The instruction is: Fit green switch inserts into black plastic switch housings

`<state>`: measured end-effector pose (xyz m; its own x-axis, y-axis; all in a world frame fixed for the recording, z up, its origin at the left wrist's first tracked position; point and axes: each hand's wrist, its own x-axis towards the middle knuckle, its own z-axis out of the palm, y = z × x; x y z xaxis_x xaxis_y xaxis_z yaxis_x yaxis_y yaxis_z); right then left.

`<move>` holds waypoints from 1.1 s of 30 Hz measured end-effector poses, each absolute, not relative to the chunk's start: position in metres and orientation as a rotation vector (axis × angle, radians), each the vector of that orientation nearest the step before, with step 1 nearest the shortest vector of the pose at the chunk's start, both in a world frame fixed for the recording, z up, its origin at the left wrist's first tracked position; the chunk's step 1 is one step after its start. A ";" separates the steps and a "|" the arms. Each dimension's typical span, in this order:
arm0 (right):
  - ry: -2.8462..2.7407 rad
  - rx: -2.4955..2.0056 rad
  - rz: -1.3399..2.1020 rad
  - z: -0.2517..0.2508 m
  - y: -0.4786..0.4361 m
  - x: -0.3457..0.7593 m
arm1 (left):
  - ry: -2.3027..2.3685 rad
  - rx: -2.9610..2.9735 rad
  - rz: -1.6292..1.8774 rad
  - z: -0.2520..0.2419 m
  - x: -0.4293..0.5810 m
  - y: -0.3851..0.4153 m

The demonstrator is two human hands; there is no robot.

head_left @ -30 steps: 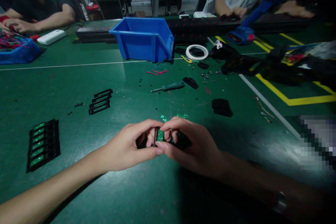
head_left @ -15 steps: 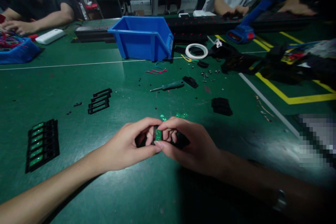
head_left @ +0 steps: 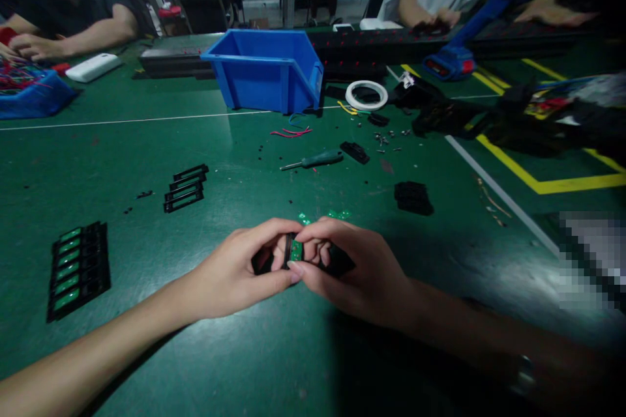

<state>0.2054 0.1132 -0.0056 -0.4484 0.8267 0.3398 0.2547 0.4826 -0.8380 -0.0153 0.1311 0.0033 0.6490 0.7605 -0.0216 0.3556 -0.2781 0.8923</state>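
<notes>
My left hand (head_left: 239,273) and my right hand (head_left: 352,270) meet over the green table, fingers pinched together on a small black plastic frame with a green circuit board (head_left: 296,251) in it. Both thumbs and forefingers press on the piece; most of it is hidden by my fingers. Small green boards (head_left: 337,214) lie just beyond my hands. A row of assembled black frames with green boards (head_left: 78,268) lies to the left. Empty black frames (head_left: 186,187) lie further up.
A blue bin (head_left: 267,71) stands at the middle back, with a screwdriver (head_left: 313,160), red wires (head_left: 292,133), a tape roll (head_left: 366,95) and a black parts stack (head_left: 413,198) nearby. Other people's arms rest at the far left and far right edges. Tangled black cables lie at the right.
My hands have stayed together on the piece, with only slight finger shifts. The view has shifted a little.
</notes>
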 end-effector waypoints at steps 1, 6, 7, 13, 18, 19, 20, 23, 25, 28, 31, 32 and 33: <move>-1.950 -0.897 0.934 -0.005 0.113 0.205 | 0.881 1.887 0.517 0.003 -0.015 0.131; -1.947 -0.897 0.932 -0.005 0.113 0.205 | 0.883 1.894 0.521 0.005 -0.015 0.131; -1.947 -0.902 0.930 -0.005 0.113 0.205 | 0.883 1.892 0.519 0.005 -0.015 0.131; -1.942 -0.920 0.925 -0.005 0.113 0.205 | 0.873 1.879 0.514 0.004 -0.015 0.131; -1.942 -0.918 0.922 -0.005 0.114 0.205 | 0.878 1.878 0.499 0.005 -0.016 0.131; -1.941 -0.911 0.920 -0.005 0.114 0.205 | 0.880 1.877 0.496 0.006 -0.016 0.131; -1.942 -0.905 0.918 -0.005 0.114 0.205 | 0.881 1.877 0.495 0.006 -0.016 0.130; -1.945 -0.892 0.920 -0.006 0.114 0.205 | 0.877 1.875 0.496 0.005 -0.016 0.129; -1.949 -0.887 0.923 -0.007 0.114 0.205 | 0.872 1.876 0.497 0.004 -0.016 0.130; -1.943 -0.886 0.916 -0.008 0.113 0.205 | 0.874 1.878 0.502 0.003 -0.016 0.131; -1.934 -0.893 0.910 -0.008 0.113 0.205 | 0.872 1.876 0.506 0.002 -0.015 0.132; -1.933 -0.901 0.907 -0.008 0.113 0.205 | 0.871 1.877 0.508 0.003 -0.015 0.132; -1.933 -0.907 0.904 -0.008 0.113 0.205 | 0.869 1.879 0.510 0.003 -0.015 0.132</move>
